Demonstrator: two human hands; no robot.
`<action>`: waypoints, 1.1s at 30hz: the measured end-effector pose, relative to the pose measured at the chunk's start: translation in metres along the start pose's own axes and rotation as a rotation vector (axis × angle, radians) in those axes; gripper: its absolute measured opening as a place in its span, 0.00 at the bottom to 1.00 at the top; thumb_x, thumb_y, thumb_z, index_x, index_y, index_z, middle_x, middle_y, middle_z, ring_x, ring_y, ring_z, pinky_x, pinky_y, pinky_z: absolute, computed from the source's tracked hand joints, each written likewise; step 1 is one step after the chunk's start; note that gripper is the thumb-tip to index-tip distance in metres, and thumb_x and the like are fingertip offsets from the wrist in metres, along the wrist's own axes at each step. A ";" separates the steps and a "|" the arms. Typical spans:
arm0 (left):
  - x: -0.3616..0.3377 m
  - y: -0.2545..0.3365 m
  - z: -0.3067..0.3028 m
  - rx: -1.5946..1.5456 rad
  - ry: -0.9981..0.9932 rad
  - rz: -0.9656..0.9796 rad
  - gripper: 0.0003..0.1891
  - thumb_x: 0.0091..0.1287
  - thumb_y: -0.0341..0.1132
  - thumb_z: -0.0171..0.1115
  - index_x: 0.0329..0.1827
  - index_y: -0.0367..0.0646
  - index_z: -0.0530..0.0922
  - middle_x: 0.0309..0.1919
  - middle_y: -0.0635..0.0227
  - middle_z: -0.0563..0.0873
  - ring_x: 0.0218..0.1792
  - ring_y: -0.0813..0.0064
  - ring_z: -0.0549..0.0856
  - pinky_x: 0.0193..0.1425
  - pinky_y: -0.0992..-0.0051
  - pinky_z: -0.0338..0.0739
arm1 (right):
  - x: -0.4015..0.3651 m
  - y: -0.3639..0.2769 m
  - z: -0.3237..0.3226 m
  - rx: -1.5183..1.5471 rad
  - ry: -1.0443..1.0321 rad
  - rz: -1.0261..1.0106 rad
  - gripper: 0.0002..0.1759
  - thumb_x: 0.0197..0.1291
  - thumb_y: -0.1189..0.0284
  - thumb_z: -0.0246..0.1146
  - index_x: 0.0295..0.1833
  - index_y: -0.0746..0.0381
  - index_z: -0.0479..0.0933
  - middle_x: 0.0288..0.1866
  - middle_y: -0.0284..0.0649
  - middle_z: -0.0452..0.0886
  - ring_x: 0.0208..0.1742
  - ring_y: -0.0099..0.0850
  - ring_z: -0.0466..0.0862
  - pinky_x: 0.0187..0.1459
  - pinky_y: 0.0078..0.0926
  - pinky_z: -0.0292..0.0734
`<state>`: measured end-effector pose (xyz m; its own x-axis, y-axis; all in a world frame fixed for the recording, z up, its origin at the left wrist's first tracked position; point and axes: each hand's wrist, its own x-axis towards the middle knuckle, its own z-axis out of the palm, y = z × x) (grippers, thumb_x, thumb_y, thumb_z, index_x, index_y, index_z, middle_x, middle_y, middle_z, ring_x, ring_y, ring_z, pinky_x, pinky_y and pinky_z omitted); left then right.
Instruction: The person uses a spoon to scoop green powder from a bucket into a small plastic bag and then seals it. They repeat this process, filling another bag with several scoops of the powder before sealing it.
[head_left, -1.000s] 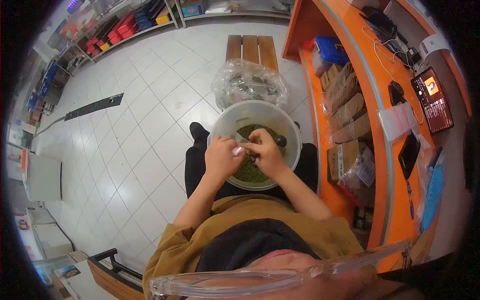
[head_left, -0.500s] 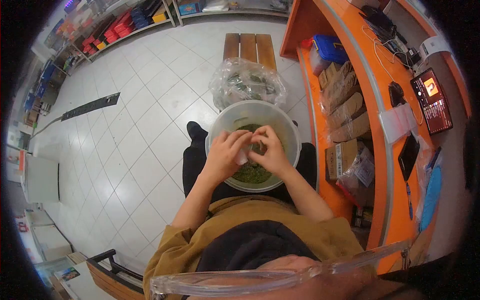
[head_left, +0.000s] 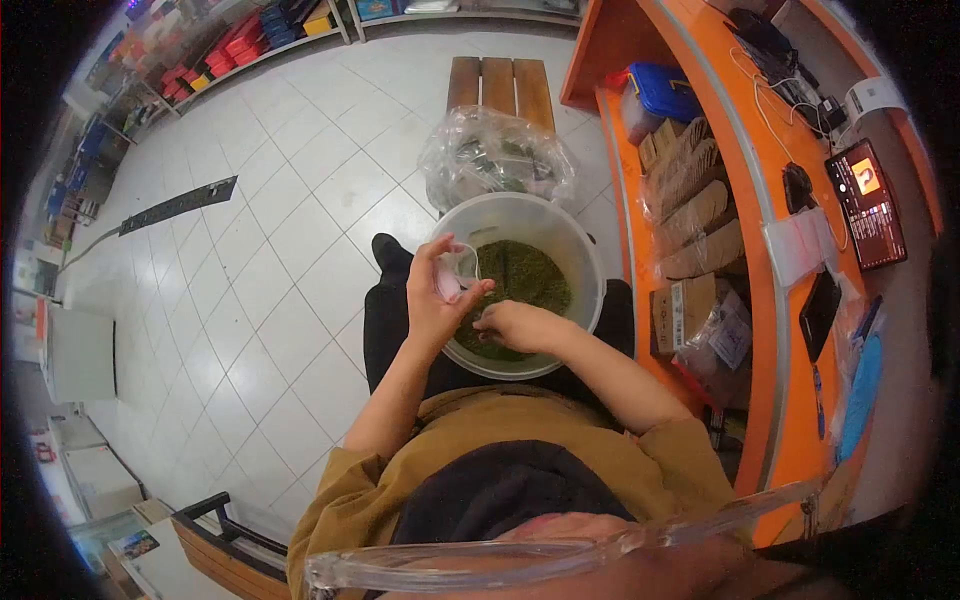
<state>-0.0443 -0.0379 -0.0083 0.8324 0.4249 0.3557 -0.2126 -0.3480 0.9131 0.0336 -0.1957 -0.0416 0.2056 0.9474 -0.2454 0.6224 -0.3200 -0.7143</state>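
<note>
My left hand point(head_left: 432, 305) is at the left rim of a translucent plastic bucket point(head_left: 594, 300). Between its thumb and fingers is a small clear plastic bag point(head_left: 460, 268), its mouth spread apart. Finely crumbled green herb point(head_left: 530, 270) fills the lower part of the bucket, which sits between my legs. My right hand point(head_left: 530, 327) reaches in over the near side, fingers curled together low over the herb, close below the bag. What those fingertips hold, I cannot tell.
Beyond the bucket, a large clear bag point(head_left: 500, 160) with green contents sits by a slatted wooden bench point(head_left: 497, 85). An orange counter point(head_left: 740, 170) with shelves of boxes runs along my right. A black strip point(head_left: 180, 207) lies on the tiled floor at left.
Both hands were together over the bucket's middle. They have parted: my left hand moved up and left with the bag, now opened, while my right hand dropped toward the herb.
</note>
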 end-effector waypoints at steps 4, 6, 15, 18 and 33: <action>0.003 0.001 0.000 0.045 0.033 0.053 0.38 0.47 0.32 0.80 0.62 0.38 0.70 0.50 0.60 0.79 0.52 0.68 0.80 0.57 0.70 0.74 | -0.005 0.003 -0.013 0.015 -0.147 -0.015 0.17 0.65 0.63 0.59 0.41 0.67 0.83 0.34 0.53 0.83 0.36 0.50 0.83 0.42 0.42 0.76; 0.002 -0.003 0.001 -0.007 0.030 0.037 0.39 0.47 0.32 0.80 0.63 0.39 0.69 0.50 0.60 0.79 0.52 0.68 0.80 0.57 0.71 0.73 | -0.010 0.002 -0.023 0.010 -0.134 0.002 0.18 0.66 0.61 0.58 0.38 0.67 0.83 0.31 0.52 0.84 0.33 0.49 0.83 0.39 0.41 0.77; 0.003 0.004 -0.001 0.040 0.004 -0.003 0.41 0.47 0.32 0.80 0.65 0.40 0.67 0.53 0.61 0.78 0.54 0.68 0.77 0.60 0.70 0.71 | -0.048 0.013 -0.040 0.800 0.396 0.332 0.20 0.74 0.63 0.50 0.42 0.71 0.76 0.32 0.42 0.82 0.32 0.30 0.86 0.33 0.27 0.82; 0.006 0.003 -0.003 -0.024 -0.001 -0.032 0.42 0.47 0.32 0.80 0.66 0.40 0.67 0.53 0.62 0.78 0.55 0.68 0.77 0.61 0.70 0.71 | -0.056 0.015 -0.048 0.989 0.520 0.351 0.20 0.74 0.61 0.50 0.43 0.70 0.73 0.35 0.43 0.80 0.32 0.32 0.86 0.32 0.29 0.83; 0.007 0.007 -0.003 0.361 -0.136 0.141 0.36 0.44 0.32 0.78 0.60 0.44 0.73 0.51 0.63 0.81 0.52 0.57 0.78 0.58 0.64 0.71 | -0.077 0.000 -0.070 1.279 1.040 0.172 0.17 0.75 0.62 0.48 0.42 0.66 0.71 0.34 0.44 0.80 0.30 0.34 0.85 0.32 0.31 0.83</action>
<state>-0.0416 -0.0348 0.0017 0.8732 0.2465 0.4204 -0.1559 -0.6761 0.7202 0.0705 -0.2681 0.0232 0.9136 0.3323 -0.2344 -0.3345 0.2862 -0.8979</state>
